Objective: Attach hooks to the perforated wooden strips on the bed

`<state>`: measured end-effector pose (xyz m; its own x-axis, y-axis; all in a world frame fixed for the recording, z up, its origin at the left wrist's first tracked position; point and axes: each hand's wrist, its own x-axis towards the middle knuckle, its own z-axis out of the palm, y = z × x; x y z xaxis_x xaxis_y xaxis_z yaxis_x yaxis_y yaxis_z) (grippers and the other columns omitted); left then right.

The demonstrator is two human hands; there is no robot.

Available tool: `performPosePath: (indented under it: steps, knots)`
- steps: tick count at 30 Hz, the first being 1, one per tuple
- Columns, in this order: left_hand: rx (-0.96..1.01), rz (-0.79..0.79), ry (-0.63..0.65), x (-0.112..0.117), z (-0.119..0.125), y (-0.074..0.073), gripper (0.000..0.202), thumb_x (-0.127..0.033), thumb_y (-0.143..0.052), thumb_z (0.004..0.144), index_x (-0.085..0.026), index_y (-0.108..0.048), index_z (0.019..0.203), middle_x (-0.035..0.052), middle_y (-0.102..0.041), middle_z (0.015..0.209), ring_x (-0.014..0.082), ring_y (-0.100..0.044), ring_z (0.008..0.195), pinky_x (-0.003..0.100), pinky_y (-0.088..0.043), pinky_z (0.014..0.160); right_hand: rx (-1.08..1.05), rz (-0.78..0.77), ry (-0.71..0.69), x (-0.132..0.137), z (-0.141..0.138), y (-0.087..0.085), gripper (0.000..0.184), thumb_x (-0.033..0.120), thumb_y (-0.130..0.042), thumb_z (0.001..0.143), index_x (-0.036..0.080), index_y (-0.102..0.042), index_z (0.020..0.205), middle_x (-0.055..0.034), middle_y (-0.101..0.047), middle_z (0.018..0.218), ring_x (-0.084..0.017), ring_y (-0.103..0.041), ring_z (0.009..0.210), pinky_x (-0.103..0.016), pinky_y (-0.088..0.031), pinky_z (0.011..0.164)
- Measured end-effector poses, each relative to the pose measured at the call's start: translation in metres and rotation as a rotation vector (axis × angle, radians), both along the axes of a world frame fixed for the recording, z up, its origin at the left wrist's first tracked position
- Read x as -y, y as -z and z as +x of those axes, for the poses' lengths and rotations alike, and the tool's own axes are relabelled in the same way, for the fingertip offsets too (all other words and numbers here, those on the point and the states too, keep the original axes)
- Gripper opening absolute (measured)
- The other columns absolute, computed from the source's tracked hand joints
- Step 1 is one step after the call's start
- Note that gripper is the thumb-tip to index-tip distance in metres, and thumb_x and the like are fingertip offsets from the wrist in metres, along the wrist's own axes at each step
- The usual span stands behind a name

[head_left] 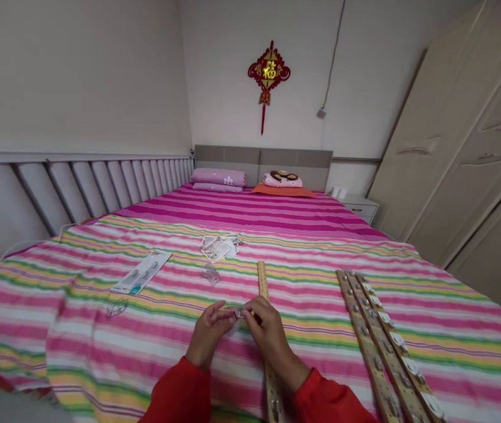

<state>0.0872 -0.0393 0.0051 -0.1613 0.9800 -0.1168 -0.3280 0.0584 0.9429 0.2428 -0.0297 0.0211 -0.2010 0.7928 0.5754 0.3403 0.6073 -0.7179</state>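
Note:
My left hand (211, 330) and my right hand (264, 328) meet over the striped bedcover. Between their fingertips is a small clear plastic piece (238, 314), too small to name exactly. Thumb and fingers of each hand pinch it. Under my right hand and wrist runs a narrow wooden strip (262, 279) with a row of small holes. A small metal fitting (275, 405) sits at its near end. Beyond my left hand lies a crumpled clear plastic piece (209, 274).
Several wooden strips (371, 346) with metal fittings and white round pieces lie at the right. A blister card (142, 273) and thin wire-like pieces (117, 308) lie at the left. Farther back is a heap of paper and plastic packaging (221, 248). Pillows (218, 178) rest by the headboard.

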Motion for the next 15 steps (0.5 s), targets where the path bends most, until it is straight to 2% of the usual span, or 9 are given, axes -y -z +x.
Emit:
performPosePath:
  steps: [3, 6, 8, 11, 13, 15]
  knots:
    - [-0.014, -0.002, -0.038, -0.001, -0.001, 0.002, 0.065, -0.031, -0.083, 0.042, -0.014, -0.057, 0.1, 0.005, -0.07, 0.074, 0.0213, -0.067, 0.073, 0.035, -0.051, 0.072, 0.028, 0.053, -0.042, 0.004, 0.0, -0.002, 0.019, 0.019, -0.048, 0.088, 0.021, -0.066, 0.084, -0.0038, -0.058, 0.077, -0.017, -0.056, 0.076, -0.027, -0.042, 0.068]
    - [-0.06, 0.029, -0.089, -0.006, -0.005, 0.005, 0.066, -0.033, -0.082, 0.043, -0.014, -0.057, 0.1, 0.0041, -0.07, 0.073, 0.0205, -0.067, 0.071, 0.035, -0.051, 0.071, -0.051, 0.005, -0.02, 0.003, 0.0, -0.004, 0.016, 0.023, -0.051, 0.086, 0.021, -0.066, 0.08, -0.0041, -0.059, 0.078, -0.017, -0.056, 0.075, -0.027, -0.042, 0.066]
    - [-0.082, 0.03, -0.119, -0.012, -0.009, 0.007, 0.066, -0.034, -0.082, 0.041, -0.014, -0.058, 0.099, 0.0042, -0.069, 0.073, 0.0198, -0.066, 0.069, 0.034, -0.051, 0.069, -0.162, -0.129, 0.021, 0.0, 0.0, -0.003, 0.015, 0.028, -0.056, 0.082, 0.02, -0.063, 0.072, -0.0016, -0.057, 0.07, -0.015, -0.053, 0.062, -0.025, -0.04, 0.057]
    - [-0.1, 0.012, -0.149, -0.023, -0.015, 0.013, 0.064, -0.033, -0.083, 0.038, -0.013, -0.06, 0.094, 0.0062, -0.069, 0.078, 0.0189, -0.066, 0.071, 0.032, -0.051, 0.068, -0.356, -0.424, 0.02, -0.004, 0.007, -0.001, 0.021, 0.038, -0.064, 0.073, 0.019, -0.06, 0.066, 0.005, -0.048, 0.05, -0.01, -0.041, 0.042, -0.023, -0.032, 0.044]
    - [-0.111, 0.017, -0.167, -0.029, -0.016, 0.018, 0.06, -0.033, -0.084, 0.038, -0.014, -0.062, 0.091, 0.0079, -0.069, 0.083, 0.019, -0.066, 0.075, 0.033, -0.051, 0.071, -0.476, -0.562, 0.009, -0.005, 0.015, 0.0, 0.025, 0.041, -0.068, 0.067, 0.018, -0.06, 0.065, 0.0064, -0.048, 0.046, -0.008, -0.039, 0.037, -0.022, -0.031, 0.041]
    - [-0.138, 0.035, -0.175, -0.034, -0.016, 0.026, 0.058, -0.033, -0.084, 0.038, -0.014, -0.063, 0.089, 0.0088, -0.068, 0.086, 0.0192, -0.066, 0.077, 0.034, -0.052, 0.073, -0.56, -0.632, 0.013, -0.003, 0.025, 0.001, 0.029, 0.043, -0.073, 0.06, 0.017, -0.061, 0.063, 0.0057, -0.051, 0.047, -0.007, -0.04, 0.036, -0.021, -0.031, 0.039]
